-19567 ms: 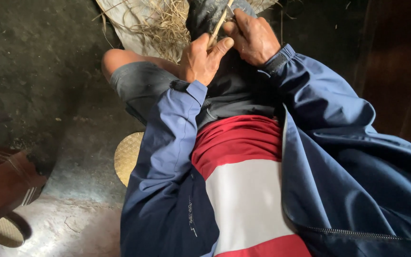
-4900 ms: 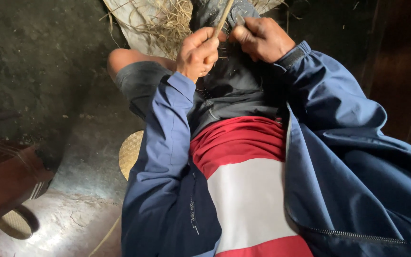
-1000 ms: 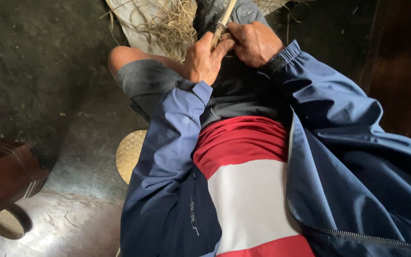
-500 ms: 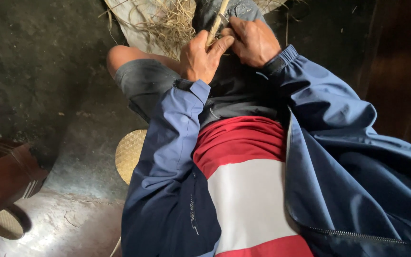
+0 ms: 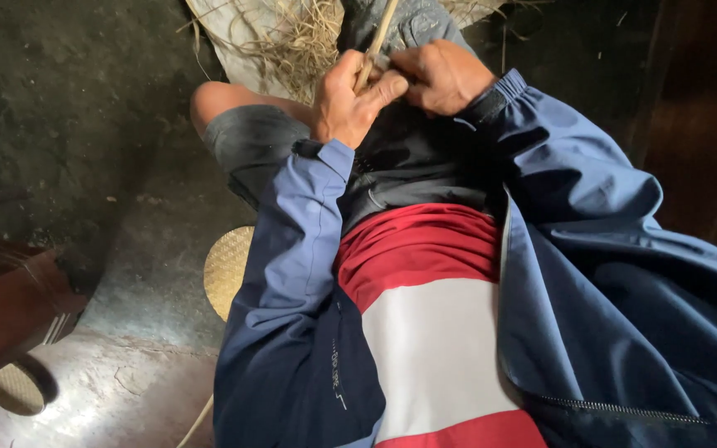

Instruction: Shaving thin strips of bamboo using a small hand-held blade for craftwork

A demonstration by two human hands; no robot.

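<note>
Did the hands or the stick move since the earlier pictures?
Hardly. Both hands keep hold of the thin stick; the left hand and right hand only shifted their fingers slightly against it. The straw pile, the round woven mat and the person's seated pose stayed as they were.

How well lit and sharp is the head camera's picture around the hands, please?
Head view: dim overall; the left hand and right hand are evenly lit and fairly sharp on the thin strip; the right edge falls into deep shadow; the floor catches a pale sheen.

blue jacket [image 5: 591,249], red-white shirt [image 5: 433,332], grey shorts [image 5: 251,141]
</note>
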